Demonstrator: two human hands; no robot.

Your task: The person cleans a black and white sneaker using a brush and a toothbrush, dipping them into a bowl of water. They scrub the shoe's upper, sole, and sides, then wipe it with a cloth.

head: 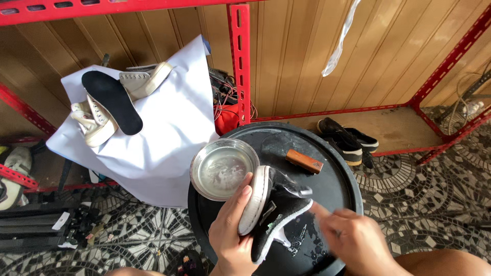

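My left hand (pixel 231 232) grips a black canvas shoe (pixel 276 214) with a white rubber sole, held on its side over a round black tray (pixel 327 189). My right hand (pixel 353 237) is blurred with motion at the shoe's right side; whether it holds something I cannot tell. A metal bowl (pixel 223 168) of soapy water sits on the tray's left rim, just above my left hand. A wooden-backed brush (pixel 304 161) lies on the tray behind the shoe.
A white sheet (pixel 163 133) at the left carries cream shoes (pixel 97 115) and a black insole (pixel 112 102). A pair of black shoes (pixel 348 139) rests on the low shelf of a red metal rack (pixel 240 61). Mosaic floor tiles surround the tray.
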